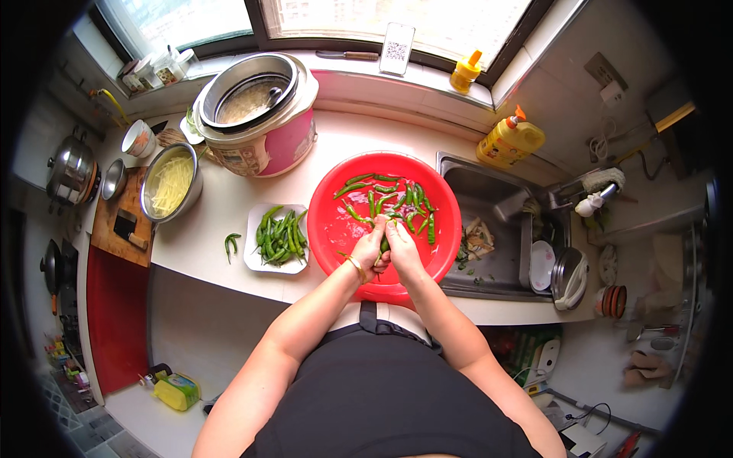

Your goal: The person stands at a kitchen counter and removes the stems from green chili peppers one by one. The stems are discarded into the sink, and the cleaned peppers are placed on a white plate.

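Observation:
A red plastic basin (320, 240) of water stands before me, with green chili peppers (412, 197) floating mostly in its far and right parts. Over its near half, my left hand (369, 249) is closed around green peppers (384, 246), a bangle on its wrist. My right hand (402, 246) meets it at the fingertips, thumbs close together; whether it grips a pepper too is hidden. Left of the basin, a white square dish (252, 264) holds a pile of green peppers (280, 237). A curled pepper (231, 245) lies on the counter beside it.
At right is a steel sink (487, 286) with scraps and a dish rack. An electric cooker (286, 143) stands behind at left, near a steel bowl (194, 192) of pale shreds. A cleaver (129, 229) lies on a wooden board (106, 235). A yellow pump bottle (509, 140) stands behind the sink.

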A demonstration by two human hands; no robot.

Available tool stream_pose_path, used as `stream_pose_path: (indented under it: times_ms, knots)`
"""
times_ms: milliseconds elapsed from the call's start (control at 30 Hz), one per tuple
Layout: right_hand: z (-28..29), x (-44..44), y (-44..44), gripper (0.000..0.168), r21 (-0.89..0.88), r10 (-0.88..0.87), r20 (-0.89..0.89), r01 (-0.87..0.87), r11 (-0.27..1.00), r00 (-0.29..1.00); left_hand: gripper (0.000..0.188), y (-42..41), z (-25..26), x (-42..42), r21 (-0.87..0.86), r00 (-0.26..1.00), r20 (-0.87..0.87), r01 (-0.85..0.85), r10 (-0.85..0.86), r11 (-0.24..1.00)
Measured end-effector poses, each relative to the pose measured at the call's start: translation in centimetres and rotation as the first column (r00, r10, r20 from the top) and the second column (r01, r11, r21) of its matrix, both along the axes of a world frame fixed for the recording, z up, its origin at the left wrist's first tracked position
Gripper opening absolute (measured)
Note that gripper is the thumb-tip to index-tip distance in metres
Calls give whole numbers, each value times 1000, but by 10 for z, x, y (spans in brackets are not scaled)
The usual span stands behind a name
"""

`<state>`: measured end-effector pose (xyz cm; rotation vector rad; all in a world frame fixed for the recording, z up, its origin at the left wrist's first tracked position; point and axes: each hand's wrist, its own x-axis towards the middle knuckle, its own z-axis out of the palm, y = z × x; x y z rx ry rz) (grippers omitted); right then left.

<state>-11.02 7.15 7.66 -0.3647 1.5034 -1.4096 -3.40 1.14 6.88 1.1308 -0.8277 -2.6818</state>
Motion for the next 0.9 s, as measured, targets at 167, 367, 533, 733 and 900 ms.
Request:
stream_pose_path:
  times_ms: [167,367,533,733,900]
  knots:
    - [6,-3,-2,23,-62,95,136,-87,994,986,71,-14,2,13,142,968,-113,237,-222,961]
    - [-12,1,-3,15,-43,-68,-38,66,997,997,51,-7,1,15,200,982,-160,135,-104,970]
    - [-7,-3,0,29,19,-237,82,236,972,968,16,11,0,19,50,976,-187,119,-108,992]
    - [6,-17,10,23,-196,6,249,44,980,969,22,7,-6,22,-52,978,-135,154,-160,987]
    - [5,-13,15,19,-230,90,195,-43,972,977,35,7,-5,21,-196,985,-11,168,-173,966]
